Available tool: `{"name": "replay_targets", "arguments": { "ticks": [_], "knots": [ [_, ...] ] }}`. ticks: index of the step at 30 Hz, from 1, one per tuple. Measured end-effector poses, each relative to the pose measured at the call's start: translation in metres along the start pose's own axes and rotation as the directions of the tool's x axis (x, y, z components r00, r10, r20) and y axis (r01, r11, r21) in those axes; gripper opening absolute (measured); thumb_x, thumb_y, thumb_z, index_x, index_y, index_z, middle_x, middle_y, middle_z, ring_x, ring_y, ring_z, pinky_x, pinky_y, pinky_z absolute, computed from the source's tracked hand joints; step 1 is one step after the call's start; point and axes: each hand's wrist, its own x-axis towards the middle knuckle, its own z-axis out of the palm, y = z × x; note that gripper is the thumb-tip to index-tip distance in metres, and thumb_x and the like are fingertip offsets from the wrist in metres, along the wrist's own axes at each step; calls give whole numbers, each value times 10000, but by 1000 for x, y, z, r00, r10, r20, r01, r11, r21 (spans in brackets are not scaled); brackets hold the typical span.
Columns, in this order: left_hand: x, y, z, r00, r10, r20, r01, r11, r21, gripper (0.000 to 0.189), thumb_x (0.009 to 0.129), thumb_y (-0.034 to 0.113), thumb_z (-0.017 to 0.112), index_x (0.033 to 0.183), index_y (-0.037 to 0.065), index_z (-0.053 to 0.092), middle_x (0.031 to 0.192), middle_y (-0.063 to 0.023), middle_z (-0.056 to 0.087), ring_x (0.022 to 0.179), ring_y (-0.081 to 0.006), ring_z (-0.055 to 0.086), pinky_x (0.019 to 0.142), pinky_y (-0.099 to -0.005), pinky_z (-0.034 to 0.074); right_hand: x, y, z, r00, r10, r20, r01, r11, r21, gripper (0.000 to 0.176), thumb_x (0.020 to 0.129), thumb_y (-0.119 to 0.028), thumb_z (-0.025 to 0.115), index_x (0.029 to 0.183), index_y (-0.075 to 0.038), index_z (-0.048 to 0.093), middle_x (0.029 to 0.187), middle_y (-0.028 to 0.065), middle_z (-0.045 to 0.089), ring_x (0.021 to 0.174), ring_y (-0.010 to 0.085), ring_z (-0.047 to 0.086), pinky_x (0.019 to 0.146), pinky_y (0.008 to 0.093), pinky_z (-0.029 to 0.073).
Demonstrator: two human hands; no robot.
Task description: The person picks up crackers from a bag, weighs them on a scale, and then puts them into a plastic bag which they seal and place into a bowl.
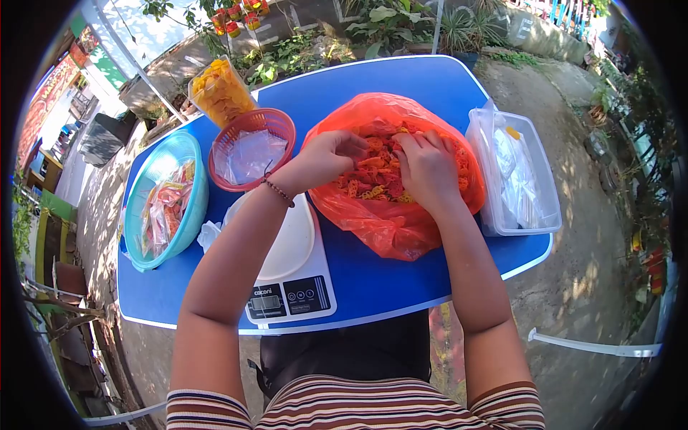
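An open red plastic bag [401, 233] sits on the blue table, full of small red, orange and yellow lacy pieces [373, 178]. My left hand [331, 158] is at the bag's left side, fingers curled over the pieces; what its fingertips hold, if anything, is hidden. My right hand [428, 163] reaches into the bag from the right, its fingers bent down among the pieces, fingertips partly hidden. Below my left forearm lies a white digital scale [322, 287] with a round white plate [294, 247] on it, partly covered by the arm.
A turquoise basket [198, 208] with filled packets stands at the left. Behind it are a red basket [288, 132] of clear plastic bags and a tub of yellow-orange pieces [221, 89]. A clear box [537, 222] with plastic bags stands right on the blue table [380, 287].
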Motion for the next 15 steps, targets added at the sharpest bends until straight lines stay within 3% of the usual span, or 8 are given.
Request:
{"name": "replay_targets", "arguments": {
  "ticks": [2, 5, 7, 13, 15],
  "knots": [
    [-5, -3, 6, 997, 70, 25, -74, 959, 275, 400, 865, -24, 594, 1265, -27, 612, 1286, -193, 642, 1136, -297, 668, 976, -380, 538, 0, -2, -1, 998, 15, -64, -20, 997, -70, 247, 857, -120, 652, 1101, -92, 676, 1020, 69, 687, 1068, 282, 596, 931, 451, 449],
    [-8, -1, 17, 981, 192, 9, -164, 812, 560, 319, 848, -5, 607, 1161, -12, 669, 1172, -225, 672, 1058, -348, 677, 930, -396, 539, 1, -7, 2, 985, -149, -84, 158, 981, 114, 242, 855, -144, 654, 1089, -89, 683, 1025, 68, 685, 1056, 283, 601, 939, 456, 451],
    [-10, 5, 21, 952, 308, -4, -223, 698, 681, 263, 832, 4, 609, 1081, -11, 692, 1068, -241, 690, 990, -384, 674, 878, -418, 545, -2, -16, 6, 989, -147, 28, 143, 983, 117, 228, 848, -155, 659, 1066, -91, 687, 1019, 67, 684, 1058, 285, 603, 943, 459, 451],
    [0, -4, 14, 967, 199, -157, -80, 829, 554, 215, 884, 16, 624, 1090, -29, 661, 1011, -235, 706, 954, -376, 693, 842, -416, 551, -7, -15, 11, 986, -124, 113, 113, 989, 96, 123, 828, -158, 671, 933, -95, 688, 959, 61, 682, 1038, 282, 617, 943, 461, 453],
    [-1, -6, 13, 945, 240, -222, -94, 850, 518, 193, 906, 38, 622, 1078, -36, 664, 1002, -228, 712, 947, -372, 699, 840, -412, 552, -4, -11, 8, 988, -115, 101, 107, 991, 82, 103, 832, -150, 678, 919, -96, 694, 940, 56, 679, 1019, 274, 622, 924, 452, 456]
  ]
}}
